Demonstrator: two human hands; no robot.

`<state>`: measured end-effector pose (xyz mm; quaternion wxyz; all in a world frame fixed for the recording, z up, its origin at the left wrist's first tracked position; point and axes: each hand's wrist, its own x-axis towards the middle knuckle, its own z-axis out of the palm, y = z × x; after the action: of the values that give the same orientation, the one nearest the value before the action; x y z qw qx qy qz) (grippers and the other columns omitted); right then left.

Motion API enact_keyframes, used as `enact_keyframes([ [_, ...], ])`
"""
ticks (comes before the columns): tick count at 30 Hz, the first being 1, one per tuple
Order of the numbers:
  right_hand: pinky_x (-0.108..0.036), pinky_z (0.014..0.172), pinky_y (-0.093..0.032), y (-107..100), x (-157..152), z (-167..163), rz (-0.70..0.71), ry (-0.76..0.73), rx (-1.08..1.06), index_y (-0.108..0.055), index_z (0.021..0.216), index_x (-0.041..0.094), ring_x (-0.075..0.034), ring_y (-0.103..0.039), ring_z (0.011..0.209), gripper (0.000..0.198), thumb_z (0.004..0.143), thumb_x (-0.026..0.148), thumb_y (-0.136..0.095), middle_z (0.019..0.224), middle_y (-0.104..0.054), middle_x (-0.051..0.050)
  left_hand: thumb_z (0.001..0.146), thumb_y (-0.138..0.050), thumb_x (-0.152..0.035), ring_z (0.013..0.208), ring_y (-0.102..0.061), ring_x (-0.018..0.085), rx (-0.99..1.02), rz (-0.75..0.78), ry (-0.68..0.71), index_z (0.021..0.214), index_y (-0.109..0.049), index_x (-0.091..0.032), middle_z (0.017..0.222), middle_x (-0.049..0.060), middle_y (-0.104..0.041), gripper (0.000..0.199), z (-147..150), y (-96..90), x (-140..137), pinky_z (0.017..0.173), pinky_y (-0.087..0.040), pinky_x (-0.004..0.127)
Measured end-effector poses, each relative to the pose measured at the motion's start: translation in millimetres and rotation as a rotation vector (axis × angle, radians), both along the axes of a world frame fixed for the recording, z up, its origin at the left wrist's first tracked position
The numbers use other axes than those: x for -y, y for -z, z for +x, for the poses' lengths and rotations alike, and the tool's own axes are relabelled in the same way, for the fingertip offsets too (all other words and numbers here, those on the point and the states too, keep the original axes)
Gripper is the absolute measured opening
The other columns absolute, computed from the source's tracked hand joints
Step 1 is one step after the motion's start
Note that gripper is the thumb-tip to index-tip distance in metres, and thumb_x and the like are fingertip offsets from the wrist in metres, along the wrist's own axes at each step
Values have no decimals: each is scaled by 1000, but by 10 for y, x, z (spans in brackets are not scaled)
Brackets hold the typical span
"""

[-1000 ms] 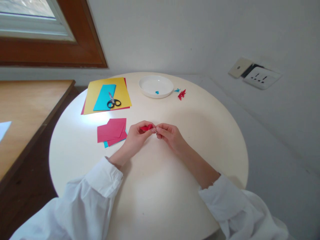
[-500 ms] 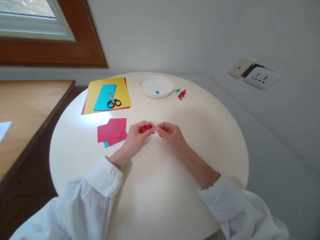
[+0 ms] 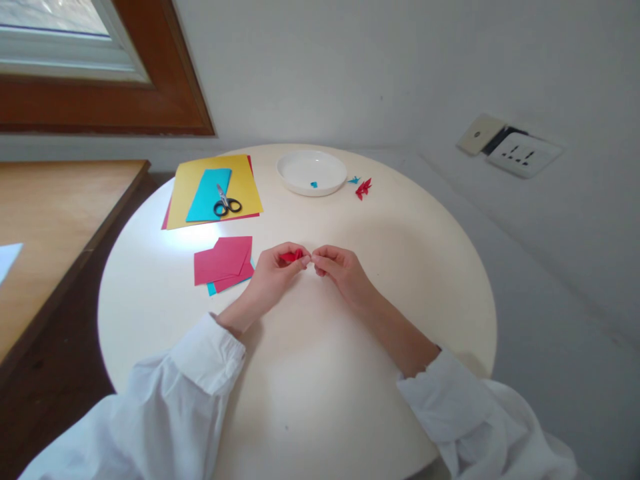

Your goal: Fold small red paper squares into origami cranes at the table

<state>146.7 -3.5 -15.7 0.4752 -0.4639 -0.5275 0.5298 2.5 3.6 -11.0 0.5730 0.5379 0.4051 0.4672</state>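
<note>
At the far left, a white sheet (image 3: 7, 260) is lying on a wooden surface (image 3: 55, 200). Beside it, a round white surface (image 3: 310, 400) is carrying the remaining items. Near its far left edge, a yellow sheet (image 3: 245, 183) is lying under a blue sheet (image 3: 205, 200); scissors (image 3: 227, 205) are resting on top, blades pointing away from the person. Nearer, red cards (image 3: 225, 260) are overlapping one another and partly covering a blue card (image 3: 212, 289). Next, the left hand (image 3: 276, 270) is clamping a folded red piece (image 3: 290, 257) between thumb and fingers, near the middle of the round surface. Beyond the hands, a plate (image 3: 313, 167) is holding a blue scrap (image 3: 314, 185). The right hand (image 3: 343, 267) is pinching thumb and finger together, its tips meeting those of the left; whether it is gripping the red piece cannot be told. Farther back, a blue crane (image 3: 355, 180) is sitting just beside the plate, with red cranes (image 3: 363, 190) clustering to its right.
</note>
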Motion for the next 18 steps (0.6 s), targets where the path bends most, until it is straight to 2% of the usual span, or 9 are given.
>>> enact_keyframes([
  [18, -27, 58, -28, -15, 6, -12, -4, -11, -15, -58, 61, 17, -9, -39, 55, 17, 65, 33, -60, 54, -48, 5, 67, -68, -28, 63, -52, 11, 12, 29, 36, 70, -60, -16, 64, -1, -57, 15, -2, 4, -8, 63, -41, 24],
])
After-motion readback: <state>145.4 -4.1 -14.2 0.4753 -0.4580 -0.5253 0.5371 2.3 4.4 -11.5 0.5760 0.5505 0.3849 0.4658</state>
